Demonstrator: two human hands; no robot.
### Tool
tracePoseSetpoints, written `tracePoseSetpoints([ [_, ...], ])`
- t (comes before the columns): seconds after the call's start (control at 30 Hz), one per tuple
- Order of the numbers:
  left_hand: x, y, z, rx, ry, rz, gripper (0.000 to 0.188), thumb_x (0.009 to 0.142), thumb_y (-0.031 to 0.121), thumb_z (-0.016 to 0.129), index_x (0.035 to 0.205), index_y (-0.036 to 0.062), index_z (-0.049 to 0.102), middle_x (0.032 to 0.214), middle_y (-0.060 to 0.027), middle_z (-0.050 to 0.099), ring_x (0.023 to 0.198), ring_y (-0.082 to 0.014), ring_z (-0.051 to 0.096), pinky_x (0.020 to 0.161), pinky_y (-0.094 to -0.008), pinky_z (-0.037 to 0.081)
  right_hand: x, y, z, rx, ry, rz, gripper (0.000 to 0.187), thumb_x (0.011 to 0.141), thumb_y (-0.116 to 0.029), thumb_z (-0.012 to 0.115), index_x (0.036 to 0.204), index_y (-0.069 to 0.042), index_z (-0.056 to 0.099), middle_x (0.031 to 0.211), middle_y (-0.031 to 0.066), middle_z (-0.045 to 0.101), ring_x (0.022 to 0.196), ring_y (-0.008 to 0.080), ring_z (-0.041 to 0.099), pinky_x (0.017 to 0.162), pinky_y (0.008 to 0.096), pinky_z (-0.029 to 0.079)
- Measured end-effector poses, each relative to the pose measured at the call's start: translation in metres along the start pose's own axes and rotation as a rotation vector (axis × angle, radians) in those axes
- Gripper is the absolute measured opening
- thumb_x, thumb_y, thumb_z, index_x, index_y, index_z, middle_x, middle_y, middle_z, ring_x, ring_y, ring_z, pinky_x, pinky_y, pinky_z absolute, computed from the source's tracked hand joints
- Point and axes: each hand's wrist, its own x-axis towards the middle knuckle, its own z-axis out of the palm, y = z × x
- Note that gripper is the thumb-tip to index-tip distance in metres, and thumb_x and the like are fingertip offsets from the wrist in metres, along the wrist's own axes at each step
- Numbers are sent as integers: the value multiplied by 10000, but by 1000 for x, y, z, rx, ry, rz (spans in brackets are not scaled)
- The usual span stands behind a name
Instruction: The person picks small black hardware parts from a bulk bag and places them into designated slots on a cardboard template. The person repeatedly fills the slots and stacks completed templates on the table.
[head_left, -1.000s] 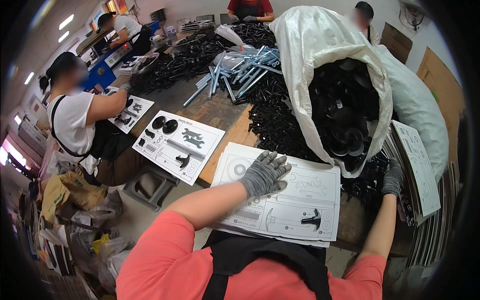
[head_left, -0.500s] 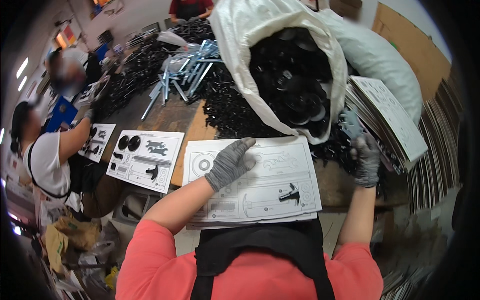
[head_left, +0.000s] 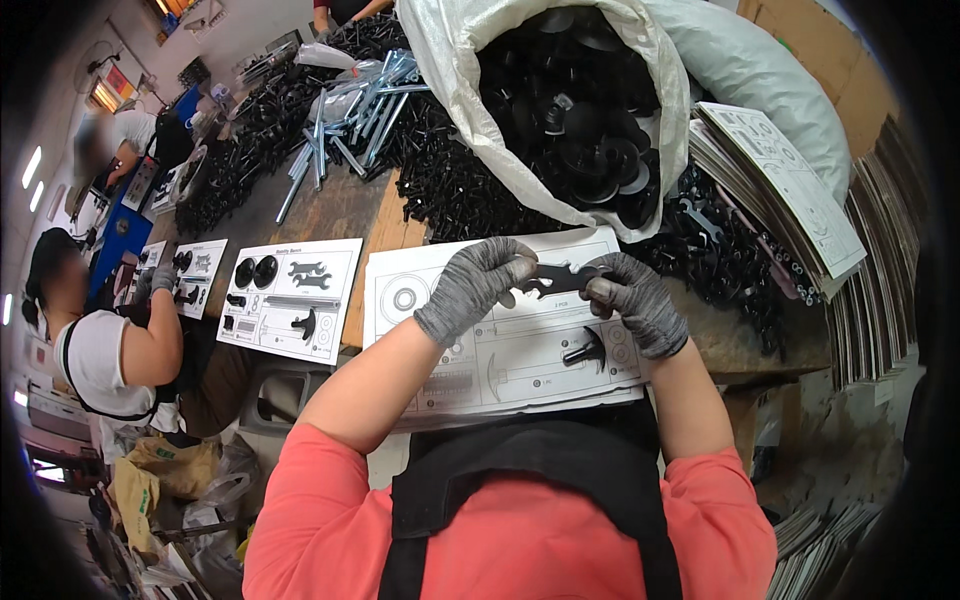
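Observation:
Both of my hands wear grey knit gloves and meet above the upper right part of a printed white card (head_left: 400, 345). Between them is a dark flat wrench (head_left: 562, 277) with open jaws; whether a second one lies against it I cannot tell. My left hand (head_left: 474, 292) pinches its left end with thumb and fingers. The right end is gripped by my right hand (head_left: 640, 306). Lower down on the card, a black T-shaped part (head_left: 586, 348) rests on its printed outline. More cards are stacked beneath this one.
Beyond the card stands a white woven sack (head_left: 455, 90) of black discs. Black bolts (head_left: 440, 190) heap beside it, with silver rods (head_left: 375, 110) farther left. Loose wrenches (head_left: 700, 222) lie near stacked cards (head_left: 785, 190) at right. A filled card (head_left: 290, 300) sits left; co-workers (head_left: 110, 350) stand beyond.
My right hand has come from the pile at the right to above the card, now with a wrench. My left hand has lifted slightly and closed on the wrench's other end.

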Motion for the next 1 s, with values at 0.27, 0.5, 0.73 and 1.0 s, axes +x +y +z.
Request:
tracePoseSetpoints([
  [0.27,31,-33,-17,515,89,423,276,836,170,630,1072,29,625,910,-83,655,766,-121,608,659,-231,487,29,37,-28,-283,109,39,295,793,-101,618,1074,-24,573,772,45,605,614,87,556,539,237,466],
  [0.5,36,-52,-36,1306,-77,648,368,704,250,716,1031,94,652,942,-76,624,878,-247,572,803,-349,468,21,24,-18,-1342,43,-3,444,784,-340,621,1129,-69,549,1036,142,594,969,300,569,848,391,444],
  [0.73,46,-55,-25,1218,-108,599,297,721,204,697,1005,126,661,890,-74,611,843,-259,572,765,-344,480,31,28,-10,-1314,31,-59,365,795,-281,609,1073,-46,577,1004,160,589,953,307,568,837,401,449],
  [1.0,47,-57,-31,1186,-111,661,295,715,171,692,1002,114,659,872,-95,608,806,-270,583,728,-358,489,33,31,-13,-1224,31,-78,353,784,-241,623,1066,-34,578,1008,171,592,961,321,560,841,398,447],
])
